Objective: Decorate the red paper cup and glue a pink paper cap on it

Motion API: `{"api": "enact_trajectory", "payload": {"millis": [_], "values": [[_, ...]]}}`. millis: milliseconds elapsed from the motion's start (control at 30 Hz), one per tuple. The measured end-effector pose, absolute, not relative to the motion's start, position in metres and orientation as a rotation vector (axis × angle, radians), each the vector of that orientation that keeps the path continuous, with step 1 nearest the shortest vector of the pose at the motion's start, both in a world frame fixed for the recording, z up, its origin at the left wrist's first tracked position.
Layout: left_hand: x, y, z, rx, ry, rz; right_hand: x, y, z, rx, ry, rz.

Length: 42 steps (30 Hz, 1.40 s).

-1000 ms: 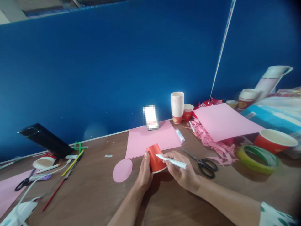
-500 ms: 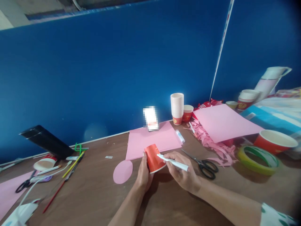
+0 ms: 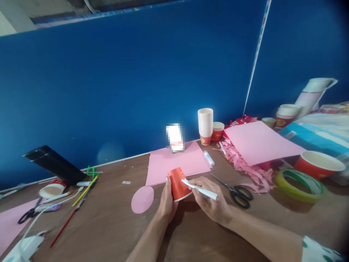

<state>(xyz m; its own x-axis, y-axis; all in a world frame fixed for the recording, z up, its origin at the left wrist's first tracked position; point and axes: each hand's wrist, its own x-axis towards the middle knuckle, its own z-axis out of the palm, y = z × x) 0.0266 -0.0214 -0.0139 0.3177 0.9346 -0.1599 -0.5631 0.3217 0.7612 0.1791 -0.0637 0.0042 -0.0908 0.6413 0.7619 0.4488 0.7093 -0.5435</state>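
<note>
My left hand (image 3: 166, 203) is wrapped round a red paper cup (image 3: 178, 183), its white rim turned down towards me. Between the fingers of my right hand (image 3: 208, 203) is a white marker pen (image 3: 203, 190), and its tip meets or nearly meets the cup's side. I cannot tell whether it leaves a mark. A pink paper oval (image 3: 142, 199) lies left of the cup. Behind the cup are stacked pink sheets (image 3: 174, 165) with a blurred-out bright phone-like object (image 3: 175, 138) upright on them. Black-handled scissors (image 3: 240, 195) lie beyond my right hand.
At right are yellow-green tape (image 3: 285, 187), a red cup (image 3: 317, 164), pink paper scraps (image 3: 240, 160) and a white jug (image 3: 312, 94). Stacked paper cups (image 3: 205, 123) and a glue stick (image 3: 208, 158) stand or lie behind. A black box-like object (image 3: 54, 165) and brushes (image 3: 73, 214) are at left.
Hardly anything differs. The marker pen and my right hand have shifted very slightly against the cup; my left hand keeps the same hold.
</note>
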Motion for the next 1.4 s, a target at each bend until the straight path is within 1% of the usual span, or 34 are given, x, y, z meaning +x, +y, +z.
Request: {"api": "enact_trajectory", "payload": {"millis": [500,700,1133,1267,1400], "values": [[0.026,-0.021,-0.016,0.669,0.721,1.086,0.178,-0.065,0.007,-0.899,-1.724,0.207],[0.026,-0.021,-0.015,0.675,0.692,1.08,0.179,-0.063,0.003,-0.863,-1.703,0.161],[0.027,-0.023,-0.01,0.631,0.686,1.085,0.179,-0.064,0.003,-0.899,-1.685,0.218],[0.026,-0.022,-0.008,0.574,0.756,1.097,0.181,-0.059,-0.001,-0.876,-1.635,0.23],[0.022,-0.018,-0.01,0.462,0.749,1.086,0.183,-0.047,-0.01,-1.021,-1.609,0.205]]}}
